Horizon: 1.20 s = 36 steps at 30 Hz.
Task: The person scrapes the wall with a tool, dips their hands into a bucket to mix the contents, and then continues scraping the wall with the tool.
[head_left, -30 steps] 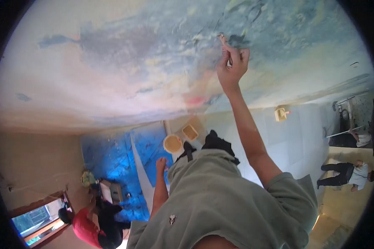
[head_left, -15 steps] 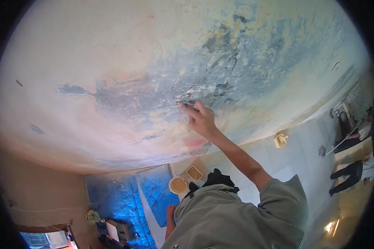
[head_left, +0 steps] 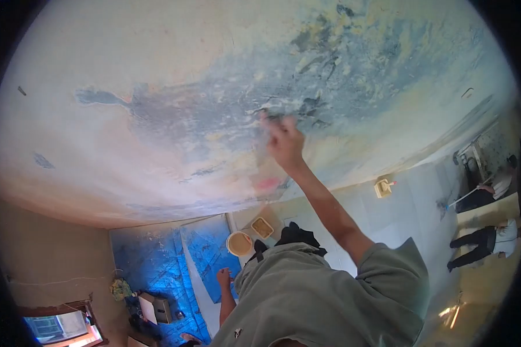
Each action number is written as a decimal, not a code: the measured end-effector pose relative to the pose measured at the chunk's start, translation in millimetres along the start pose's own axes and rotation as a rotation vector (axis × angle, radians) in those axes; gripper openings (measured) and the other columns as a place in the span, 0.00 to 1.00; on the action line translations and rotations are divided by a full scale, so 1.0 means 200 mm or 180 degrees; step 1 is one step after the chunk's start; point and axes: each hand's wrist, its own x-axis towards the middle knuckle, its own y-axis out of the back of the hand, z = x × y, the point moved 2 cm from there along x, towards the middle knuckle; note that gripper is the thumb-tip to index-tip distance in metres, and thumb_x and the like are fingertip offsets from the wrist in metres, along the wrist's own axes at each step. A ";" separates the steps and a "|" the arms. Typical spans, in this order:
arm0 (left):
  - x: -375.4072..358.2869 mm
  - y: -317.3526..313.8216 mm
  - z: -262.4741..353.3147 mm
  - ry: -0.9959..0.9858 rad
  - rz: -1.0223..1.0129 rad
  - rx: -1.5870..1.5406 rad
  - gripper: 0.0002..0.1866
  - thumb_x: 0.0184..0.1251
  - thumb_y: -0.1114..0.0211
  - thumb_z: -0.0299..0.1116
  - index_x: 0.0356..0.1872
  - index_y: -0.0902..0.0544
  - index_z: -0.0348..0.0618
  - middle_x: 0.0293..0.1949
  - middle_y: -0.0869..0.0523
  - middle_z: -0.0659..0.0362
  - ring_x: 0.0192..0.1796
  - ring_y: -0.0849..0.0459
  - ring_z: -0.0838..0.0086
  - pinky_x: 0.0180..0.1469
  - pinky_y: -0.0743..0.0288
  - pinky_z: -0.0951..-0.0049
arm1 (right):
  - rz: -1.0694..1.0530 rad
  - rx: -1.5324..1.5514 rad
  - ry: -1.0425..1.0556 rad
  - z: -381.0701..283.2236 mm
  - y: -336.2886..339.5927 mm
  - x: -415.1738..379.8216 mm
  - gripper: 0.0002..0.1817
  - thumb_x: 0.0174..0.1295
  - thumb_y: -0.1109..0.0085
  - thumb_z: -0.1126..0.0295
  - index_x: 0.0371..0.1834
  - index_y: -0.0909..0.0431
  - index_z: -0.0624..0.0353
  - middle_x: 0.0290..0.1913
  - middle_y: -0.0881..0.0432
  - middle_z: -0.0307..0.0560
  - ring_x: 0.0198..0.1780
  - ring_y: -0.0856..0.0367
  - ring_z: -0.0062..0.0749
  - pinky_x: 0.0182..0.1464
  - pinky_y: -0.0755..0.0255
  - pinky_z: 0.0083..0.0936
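My right hand (head_left: pixel 286 144) is raised against the wall (head_left: pixel 173 58), over a rough grey patch (head_left: pixel 202 107) where the surface is worn and streaked. Its fingers are bent together and smeared by motion; something dark shows at the fingertips, too blurred to name. Down by my side, my left hand (head_left: pixel 224 277) hangs with curled fingers and no object showing in it. On the floor near my feet stand a round bucket (head_left: pixel 239 244) of beige material and a rectangular tub (head_left: pixel 263 227) with similar contents.
Blue sheeting (head_left: pixel 150 248) covers the floor at lower left, with a box (head_left: pixel 162 309) on it. A yellowish container (head_left: pixel 383 188) with a red-tipped part lies by the wall base. At right, one person (head_left: pixel 498 188) holds a long-handled tool; another person (head_left: pixel 486 243) stands nearby.
My view has tilted, so the wall patch sits higher in the picture. The right hand stays at the patch, blurred by motion. My left hand has come out further from my side.
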 end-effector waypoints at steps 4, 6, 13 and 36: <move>0.02 0.05 -0.04 -0.0059 -0.0001 0.0332 0.12 0.58 0.47 0.33 0.33 0.20 0.34 0.24 0.17 0.53 0.11 0.26 0.73 0.12 0.33 0.75 | -0.0527 -0.0191 0.0640 0.02 0.00 0.00 0.31 0.34 0.44 0.81 0.47 0.21 0.40 0.26 0.35 0.39 0.20 0.31 0.31 0.19 0.35 0.25; 0.02 0.04 -0.04 -0.0050 0.0067 0.0270 0.12 0.57 0.45 0.34 0.33 0.20 0.35 0.23 0.17 0.53 0.12 0.25 0.73 0.12 0.32 0.74 | 0.0181 -0.0728 0.0079 0.04 0.05 0.08 0.30 0.34 0.45 0.81 0.46 0.21 0.40 0.26 0.36 0.38 0.20 0.31 0.31 0.18 0.34 0.26; 0.06 0.01 -0.06 -0.0307 -0.0037 0.0649 0.12 0.57 0.45 0.34 0.34 0.19 0.36 0.23 0.17 0.55 0.13 0.25 0.73 0.14 0.30 0.74 | -0.0172 -0.0366 0.0122 -0.04 0.04 0.01 0.28 0.35 0.45 0.80 0.44 0.21 0.40 0.27 0.34 0.39 0.22 0.29 0.33 0.20 0.33 0.28; 0.08 0.00 -0.12 -0.0074 -0.0443 0.0656 0.13 0.59 0.49 0.34 0.37 0.19 0.38 0.28 0.16 0.54 0.14 0.25 0.75 0.15 0.32 0.75 | -0.1400 -0.0531 -0.0268 0.22 0.04 -0.47 0.22 0.40 0.46 0.80 0.41 0.23 0.47 0.37 0.30 0.44 0.31 0.24 0.38 0.28 0.28 0.33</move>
